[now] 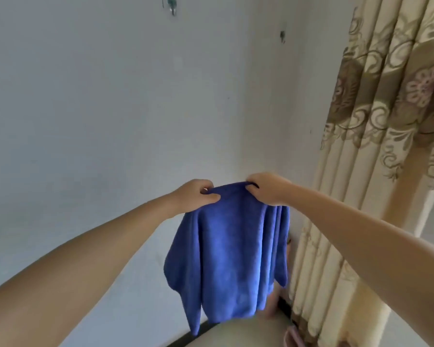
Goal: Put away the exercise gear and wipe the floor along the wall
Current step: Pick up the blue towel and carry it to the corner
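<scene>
A blue cloth (228,259) hangs in front of me in the air, held by its top edge. My left hand (197,195) pinches the left part of that edge. My right hand (267,187) grips the right part, with folds bunched below it. The cloth's lower end drops down to just above the pale floor (238,334) near the room's corner. No exercise gear is clearly in view; something pinkish (292,334) lies low by the curtain, too hidden to name.
A plain white wall (98,121) fills the left, with a dark skirting strip (186,338) at its foot. Two small hooks (172,6) (283,35) sit high on the walls. A cream and brown flowered curtain (373,146) hangs down the right side.
</scene>
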A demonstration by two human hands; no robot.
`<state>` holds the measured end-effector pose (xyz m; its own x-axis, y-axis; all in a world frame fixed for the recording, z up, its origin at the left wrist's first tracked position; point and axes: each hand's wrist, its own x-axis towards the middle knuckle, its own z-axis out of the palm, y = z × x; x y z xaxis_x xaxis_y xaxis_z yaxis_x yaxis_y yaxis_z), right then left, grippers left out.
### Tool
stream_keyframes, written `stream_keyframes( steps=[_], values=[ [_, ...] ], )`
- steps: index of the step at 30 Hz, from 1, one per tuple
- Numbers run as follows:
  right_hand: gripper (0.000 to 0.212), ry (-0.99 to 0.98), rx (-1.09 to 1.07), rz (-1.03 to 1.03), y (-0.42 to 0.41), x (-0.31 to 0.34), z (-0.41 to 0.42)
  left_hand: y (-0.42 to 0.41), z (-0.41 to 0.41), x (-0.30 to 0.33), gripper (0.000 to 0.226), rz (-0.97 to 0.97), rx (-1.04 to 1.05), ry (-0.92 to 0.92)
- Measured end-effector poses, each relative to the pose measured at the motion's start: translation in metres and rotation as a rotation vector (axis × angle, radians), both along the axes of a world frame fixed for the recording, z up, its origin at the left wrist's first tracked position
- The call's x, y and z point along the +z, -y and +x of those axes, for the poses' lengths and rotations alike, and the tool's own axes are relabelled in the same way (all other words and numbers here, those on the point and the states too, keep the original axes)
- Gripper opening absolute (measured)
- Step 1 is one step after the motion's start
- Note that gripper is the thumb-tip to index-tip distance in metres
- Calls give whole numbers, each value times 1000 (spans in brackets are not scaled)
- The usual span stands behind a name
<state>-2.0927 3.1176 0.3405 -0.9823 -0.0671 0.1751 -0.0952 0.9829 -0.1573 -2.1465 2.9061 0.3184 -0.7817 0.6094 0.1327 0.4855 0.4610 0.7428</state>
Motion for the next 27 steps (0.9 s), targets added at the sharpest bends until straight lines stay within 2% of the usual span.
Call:
stream_keyframes(
  steps=[3,6,9,14,19,27],
  values=[
    [20,-110,-8,-56,-19,33,-67,-19,-67,49,23,-6,21,-71],
    [15,-216,4,-125,-33,82,-132,-40,-129,111,22,-27,77,-232],
    [23,-293,68,-204,-44,127,-175,-57,-173,168,21,-24,90,-318],
    [17,-481,258,-92,-58,215,-244,-49,-226,253,16,-9,135,-380],
    [22,-685,428,11,-38,295,-327,-32,-265,320,14,-28,423,-617],
    [32,-996,539,-139,20,358,-410,-20,-316,389,29,17,889,-1037]
  ],
)
